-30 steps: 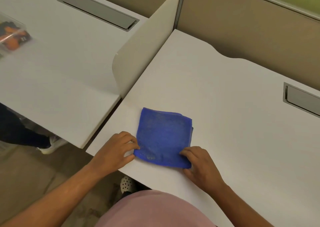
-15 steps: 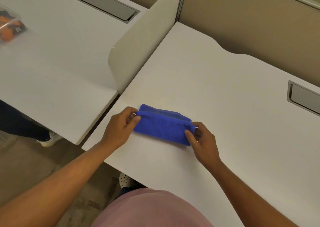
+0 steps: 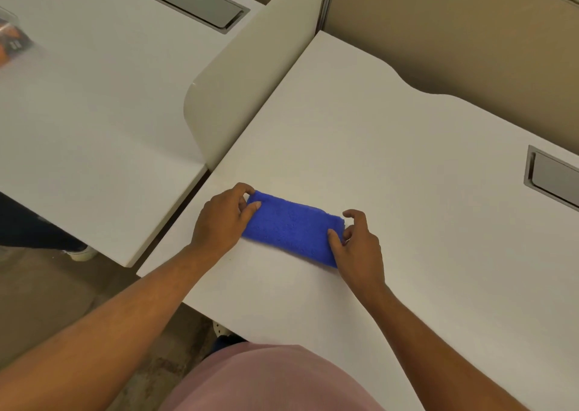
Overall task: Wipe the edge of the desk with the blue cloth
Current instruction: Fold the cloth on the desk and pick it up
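Note:
The blue cloth (image 3: 289,227) lies folded into a narrow strip on the white desk (image 3: 407,191), a little in from its near edge (image 3: 275,326). My left hand (image 3: 224,219) pinches the cloth's left end between thumb and fingers. At the right end, my right hand (image 3: 357,244) has its thumb on the cloth and its fingers curled just past the fold. Both forearms reach in from the bottom of the view.
A cream divider panel (image 3: 250,72) stands along the desk's left side, with a second white desk (image 3: 78,112) beyond it. A grey cable hatch (image 3: 554,175) is set into the desk at the right. A beige partition wall (image 3: 454,34) backs the desk. Another person's leg and shoe (image 3: 78,252) show below the left desk.
The cloth went from a flat square to a strip folded in half away from me. Both hands moved with the fold from the near edge toward the far edge.

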`<state>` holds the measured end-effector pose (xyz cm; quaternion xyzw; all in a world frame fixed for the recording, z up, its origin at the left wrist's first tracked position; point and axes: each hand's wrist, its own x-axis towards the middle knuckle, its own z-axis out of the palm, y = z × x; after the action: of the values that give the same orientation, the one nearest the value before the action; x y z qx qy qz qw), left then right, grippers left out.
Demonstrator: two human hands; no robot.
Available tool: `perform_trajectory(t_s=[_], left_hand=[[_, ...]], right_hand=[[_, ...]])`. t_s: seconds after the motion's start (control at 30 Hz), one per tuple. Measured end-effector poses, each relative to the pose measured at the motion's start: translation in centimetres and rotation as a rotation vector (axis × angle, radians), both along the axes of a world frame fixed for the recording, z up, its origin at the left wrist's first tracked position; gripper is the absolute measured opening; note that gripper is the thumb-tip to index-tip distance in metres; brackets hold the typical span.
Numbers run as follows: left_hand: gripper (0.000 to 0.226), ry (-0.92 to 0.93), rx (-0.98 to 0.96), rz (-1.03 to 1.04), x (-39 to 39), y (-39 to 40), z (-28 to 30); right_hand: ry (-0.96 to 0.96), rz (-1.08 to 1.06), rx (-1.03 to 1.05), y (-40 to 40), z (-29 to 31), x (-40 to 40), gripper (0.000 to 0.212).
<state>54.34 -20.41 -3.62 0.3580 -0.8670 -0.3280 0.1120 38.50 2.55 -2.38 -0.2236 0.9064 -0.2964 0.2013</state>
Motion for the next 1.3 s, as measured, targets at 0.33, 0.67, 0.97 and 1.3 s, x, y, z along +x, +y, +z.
perform_trajectory(t_s=[0.33,0.67,0.97,1.3], left_hand=[[0.031,0.180,-0.447,-0.629,2.2,1.2,-0.5],[0.057,-0.009,-0.407,-0.601,1.0,0.8,0.2],[0.036,0.280,0.547,-0.191,0.0,-0.3,5.2],[0.037,0.241,1.190,-0.152,-4.0,1.8,6.7]], right_hand=[[0.547,0.530,-0.054,0.3,1.2,3.6,0.043],[0.439,0.577,0.061,-0.2,0.7,3.0,0.062],[-0.227,0.192,-0.218,1.1,8.3,-0.1,0.034],[-0.784,-0.223,-0.695,5.7,9.1,0.1,0.039]])
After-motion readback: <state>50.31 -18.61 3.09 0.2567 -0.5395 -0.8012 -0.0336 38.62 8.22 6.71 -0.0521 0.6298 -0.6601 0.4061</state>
